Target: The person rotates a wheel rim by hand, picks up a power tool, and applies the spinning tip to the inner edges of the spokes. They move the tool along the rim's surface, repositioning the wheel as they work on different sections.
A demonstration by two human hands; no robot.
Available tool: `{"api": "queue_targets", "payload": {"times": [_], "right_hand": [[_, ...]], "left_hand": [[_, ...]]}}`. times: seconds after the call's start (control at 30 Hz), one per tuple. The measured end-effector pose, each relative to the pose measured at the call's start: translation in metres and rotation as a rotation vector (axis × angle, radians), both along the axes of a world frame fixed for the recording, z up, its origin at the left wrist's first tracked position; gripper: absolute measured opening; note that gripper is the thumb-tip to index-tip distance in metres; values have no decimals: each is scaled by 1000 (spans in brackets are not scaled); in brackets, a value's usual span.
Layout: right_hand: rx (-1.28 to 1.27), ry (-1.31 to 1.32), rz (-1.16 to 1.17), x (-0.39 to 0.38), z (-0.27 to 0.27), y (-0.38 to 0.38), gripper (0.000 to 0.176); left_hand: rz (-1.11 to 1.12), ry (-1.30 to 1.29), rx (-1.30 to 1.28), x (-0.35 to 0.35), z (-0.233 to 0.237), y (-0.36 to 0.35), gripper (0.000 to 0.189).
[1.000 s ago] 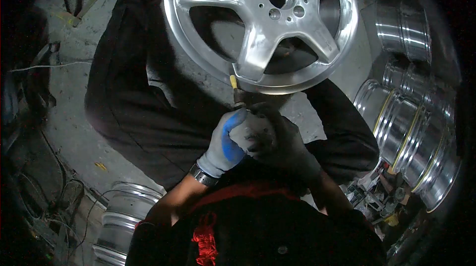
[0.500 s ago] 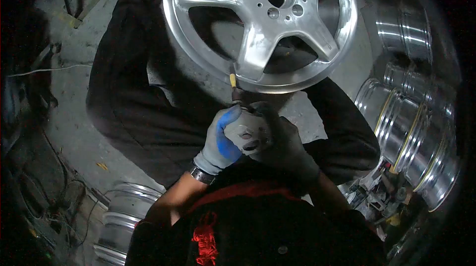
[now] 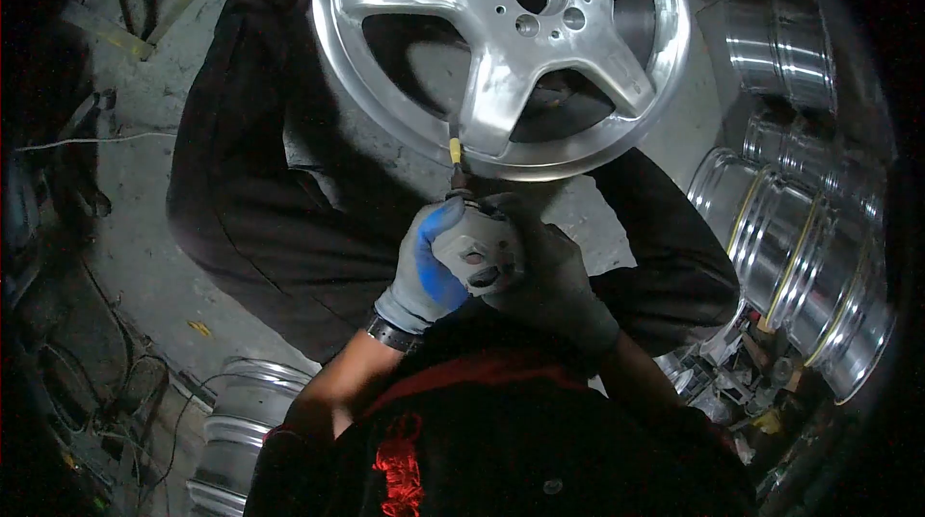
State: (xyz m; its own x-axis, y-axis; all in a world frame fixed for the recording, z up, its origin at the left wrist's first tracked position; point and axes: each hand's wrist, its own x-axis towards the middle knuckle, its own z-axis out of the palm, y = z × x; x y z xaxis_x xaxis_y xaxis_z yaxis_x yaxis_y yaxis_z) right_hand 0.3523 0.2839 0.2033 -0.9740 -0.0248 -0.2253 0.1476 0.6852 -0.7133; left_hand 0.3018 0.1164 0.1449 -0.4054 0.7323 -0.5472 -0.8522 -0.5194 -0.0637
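Observation:
A handheld rotary tool [image 3: 479, 249] with a grey, roundish body is held between my two gloved hands. My left hand [image 3: 424, 271], in a grey glove with a blue patch, wraps its left side. My right hand [image 3: 551, 271], in a darker-looking grey glove, closes round the right side, its fingers partly in shadow. The tool's thin tip with a yellow band [image 3: 456, 149] points away from me and meets or nearly meets the lower rim of a silver five-spoke wheel [image 3: 501, 98], beside the end of one spoke. Contact cannot be made out exactly.
Several shiny wheel barrels [image 3: 785, 257] lie in a row on the right, more [image 3: 236, 430] at the lower left. My bent legs [image 3: 260, 209] flank the wheel. Cables [image 3: 125, 363] and a metal frame [image 3: 106, 30] are on the left; scrap pieces [image 3: 732, 382] lie at the lower right.
The wheel appears slightly further left and up in view. The tool's tip has tilted a little to the right at the rim; both hands keep their hold.

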Motion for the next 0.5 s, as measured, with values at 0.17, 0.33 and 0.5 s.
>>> {"api": "queue_targets", "payload": {"times": [0.17,0.33,0.5], "right_hand": [[-34,-47,11,-1,1,-5,78],[-46,-82,9,-8,12,-3,82],[-48,-75,1,-8,7,-5,84]], "left_hand": [[75,-107,75,1,-4,-7,52],[43,-122,73,1,-7,-2,57],[52,-129,72,-1,-6,-3,58]]}}
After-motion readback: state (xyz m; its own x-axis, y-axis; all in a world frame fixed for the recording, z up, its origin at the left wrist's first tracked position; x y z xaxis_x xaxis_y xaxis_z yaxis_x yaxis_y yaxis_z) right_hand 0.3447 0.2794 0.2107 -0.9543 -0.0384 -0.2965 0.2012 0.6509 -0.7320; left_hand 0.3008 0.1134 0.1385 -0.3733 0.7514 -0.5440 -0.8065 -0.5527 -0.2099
